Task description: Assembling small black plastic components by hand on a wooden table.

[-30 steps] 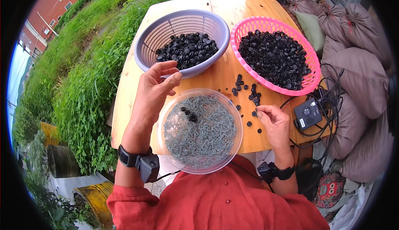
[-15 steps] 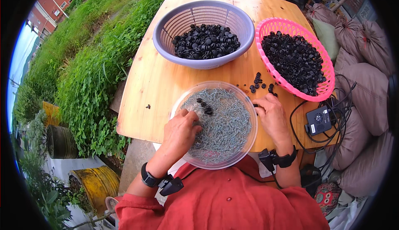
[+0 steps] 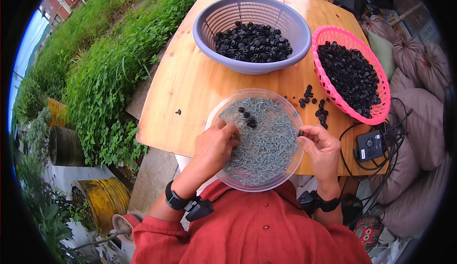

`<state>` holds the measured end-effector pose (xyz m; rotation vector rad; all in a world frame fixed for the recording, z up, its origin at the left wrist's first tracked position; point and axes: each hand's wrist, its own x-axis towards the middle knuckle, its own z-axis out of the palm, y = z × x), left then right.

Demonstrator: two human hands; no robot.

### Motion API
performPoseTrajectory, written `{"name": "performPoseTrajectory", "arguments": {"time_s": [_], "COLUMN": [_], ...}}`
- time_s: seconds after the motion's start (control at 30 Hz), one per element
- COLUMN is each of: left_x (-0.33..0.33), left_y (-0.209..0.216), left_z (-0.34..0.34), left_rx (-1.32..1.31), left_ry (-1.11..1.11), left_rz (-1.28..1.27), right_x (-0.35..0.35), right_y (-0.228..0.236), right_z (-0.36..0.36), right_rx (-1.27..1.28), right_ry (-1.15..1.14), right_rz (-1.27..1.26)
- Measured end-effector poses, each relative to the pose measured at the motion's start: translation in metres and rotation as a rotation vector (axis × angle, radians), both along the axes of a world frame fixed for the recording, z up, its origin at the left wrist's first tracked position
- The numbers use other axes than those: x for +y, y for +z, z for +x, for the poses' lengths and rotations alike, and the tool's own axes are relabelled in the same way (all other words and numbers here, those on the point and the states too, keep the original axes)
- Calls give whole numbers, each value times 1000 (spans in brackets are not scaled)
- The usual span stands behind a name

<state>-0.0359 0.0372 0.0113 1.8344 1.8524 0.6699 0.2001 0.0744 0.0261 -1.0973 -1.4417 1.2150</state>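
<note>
the left hand (image 3: 214, 146) is hanging half-curled over crisscrossed screws (image 3: 266, 142) at the clear tub's (image 3: 259, 188) left, any hold hidden, while the right hand (image 3: 322, 145) is pinching a black cap (image 3: 300, 133) at its right rim.

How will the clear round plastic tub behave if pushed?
The clear round plastic tub is probably heavy, given many bluish-grey metal screws inside. Loosely piled, these may shift. It might tip: its near rim appears to overhang the pale wooden table.
</note>
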Motion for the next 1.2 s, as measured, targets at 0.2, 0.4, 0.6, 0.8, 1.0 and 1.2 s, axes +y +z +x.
{"name": "performPoseTrajectory", "arguments": {"time_s": [0.2,0.4,0.6,0.8,1.0,1.2], "left_x": [2,1,-6,-8,-9,-13], "left_y": [-8,-1,-1,11,9,14], "left_z": [1,0,16,21,22,28], "left_rx": [36,-315,-1019,-961,-1083,-1110], "left_ry": [1,18,54,-71,-60,-58], "left_rz": [44,39,-149,-217,-336,-306], "right_x": [-8,-13,-15,-16,-17,-18], "right_y": [-3,-2,-9,-12,-10,-8], "right_z": [-15,-23,-31,-30,-29,-32], "right_rx": [18,132,258,308,294,305], "right_ry": [82,166,247,262,263,292], "right_rz": [-20,-232,-351,-379,-382,-329]}}
